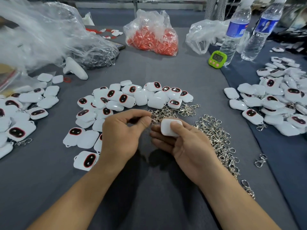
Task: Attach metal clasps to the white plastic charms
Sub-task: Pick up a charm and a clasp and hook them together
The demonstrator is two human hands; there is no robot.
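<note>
Grey cloth (166, 72) covers the whole bench. It looks soft, so I'd expect pieces not to slide or scuff on it. Three spreads of white charms lie across it.

Centre pile (132, 97) is fanned just beyond my hands. It looks like bare stock, kept within easy reach. Right pile (279, 100) shows metal hanging off several pieces, so I take it as the finished side. Left pile (25, 110) has at least one clasp showing at its near edge; whether it is sorted I cannot tell.

Heap of clasps (216, 135) runs down beside my right forearm, with a smaller scatter just past my fingertips. I judge it sits close so the pick is short.

Left hand (119, 136): thumb and forefinger are closed in a fine pinch on one clasp (153, 121), other fingers curled out of the way. Right hand (182, 143): holding one charm (167, 128), thumb pressed on its plain white side, fingers cupped beneath. A corner of the charm is turned towards the clasp. I judge that brings its small loop to the hook, though the loop itself is hidden.

Clasp and charm sit just beside each other; touching or not, I cannot tell. Step in hand: hooking on. No join visible yet.
</note>
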